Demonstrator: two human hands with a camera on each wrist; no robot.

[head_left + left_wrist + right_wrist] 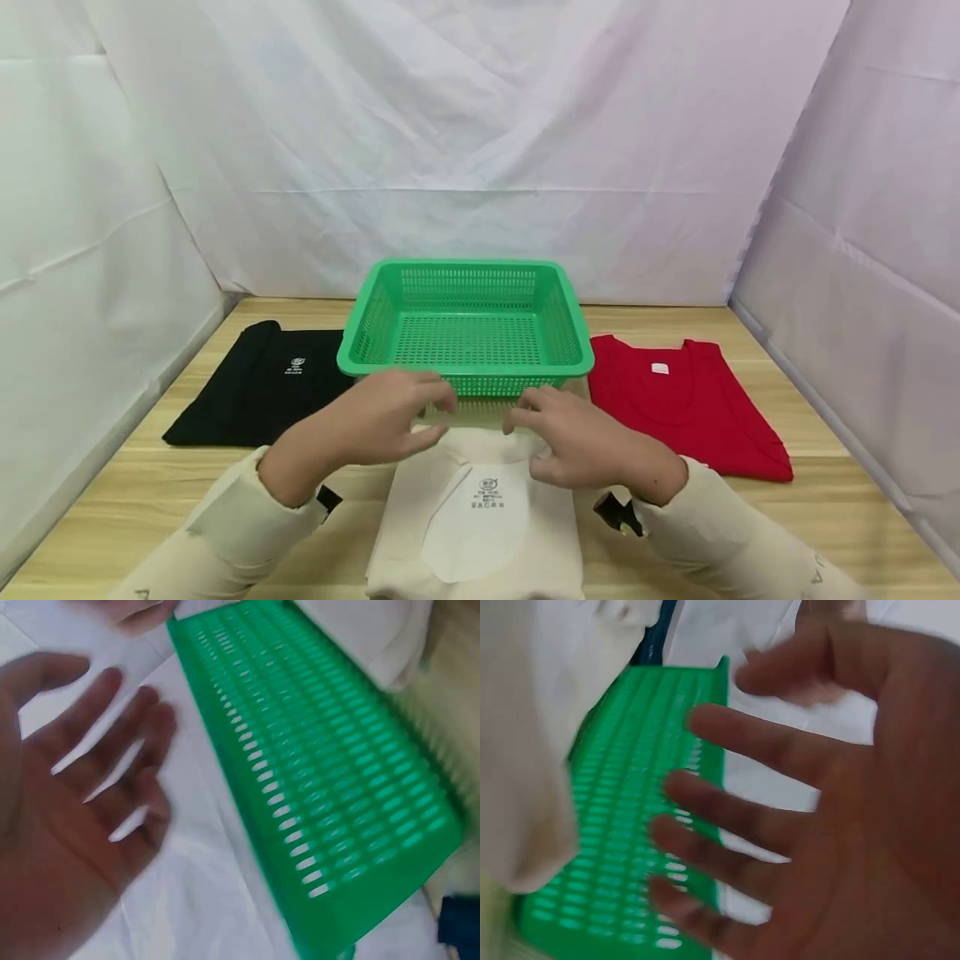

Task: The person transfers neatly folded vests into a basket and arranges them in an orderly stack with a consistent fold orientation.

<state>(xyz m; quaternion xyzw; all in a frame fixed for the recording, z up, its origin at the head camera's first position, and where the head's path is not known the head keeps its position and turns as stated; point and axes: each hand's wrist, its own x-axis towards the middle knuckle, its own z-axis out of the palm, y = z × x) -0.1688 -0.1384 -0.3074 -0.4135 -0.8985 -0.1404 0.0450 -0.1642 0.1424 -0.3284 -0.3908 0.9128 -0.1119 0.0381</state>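
Fingers (757, 746) hang parted, empty; left hand (378, 415), right hand (576, 437) near cream garment (474, 533), in front of green basket (465, 370). Black garment (273, 392) left of basket, red garment (678, 408) right.

Left hand (390, 414) and right hand (581, 439) apart, palms (67, 855) turned toward each other, both empty. Fingers (761, 744) relaxed, slightly bent, separated. Left forearm (198, 546) and right forearm (757, 533) slant inward from either side, sleeve cuffs (258, 504) just behind wrists (292, 468).

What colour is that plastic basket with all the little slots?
The basket is bright green, rim and slotted walls alike; the head view shows it best.
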